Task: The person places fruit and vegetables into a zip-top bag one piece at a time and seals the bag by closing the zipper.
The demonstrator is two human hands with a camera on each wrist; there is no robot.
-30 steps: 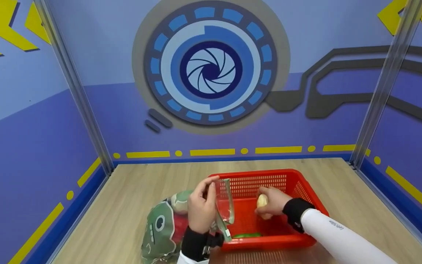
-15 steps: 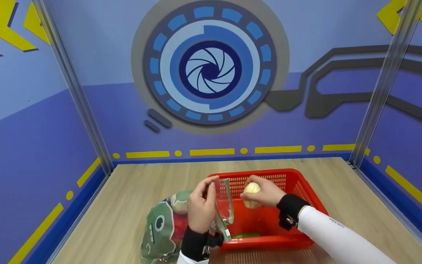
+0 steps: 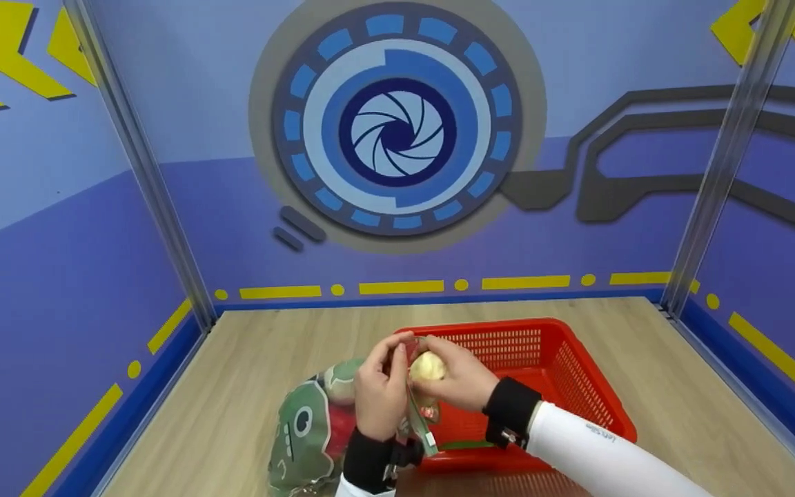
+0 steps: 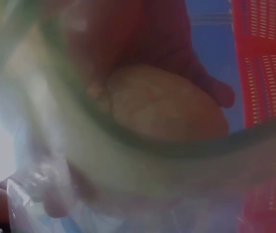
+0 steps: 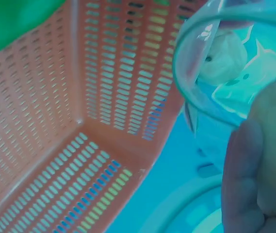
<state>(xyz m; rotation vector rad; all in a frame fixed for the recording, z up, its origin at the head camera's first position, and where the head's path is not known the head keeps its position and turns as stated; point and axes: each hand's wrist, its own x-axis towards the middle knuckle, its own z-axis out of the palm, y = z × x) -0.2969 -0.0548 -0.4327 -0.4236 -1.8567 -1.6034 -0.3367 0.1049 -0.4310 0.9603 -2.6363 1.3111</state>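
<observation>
In the head view my left hand [image 3: 380, 390] pinches the upper edge of a clear zip bag [image 3: 301, 424] printed with a green monster face. A small white slider shows on its green zip strip [image 3: 421, 424]. My right hand [image 3: 466, 378] grips a pale yellow, oval, potato-like piece [image 3: 428, 366] right at the bag's mouth, close beside the left fingers. In the left wrist view the blurred green strip crosses in front of this piece [image 4: 167, 107]. The right wrist view shows the bag's curved rim [image 5: 176, 63] and a pale round thing [image 5: 223, 58] behind the plastic.
A red perforated basket [image 3: 556, 331] stands under and behind my right hand on the wooden table [image 3: 287, 331]. A long green item [image 3: 470, 445] lies inside near its front wall. Blue panels [image 3: 218, 228] with metal posts enclose the table.
My right hand has moved left from over the basket, bringing the pale yellow piece to the bag's mouth. My left hand has stayed on the bag's edge.
</observation>
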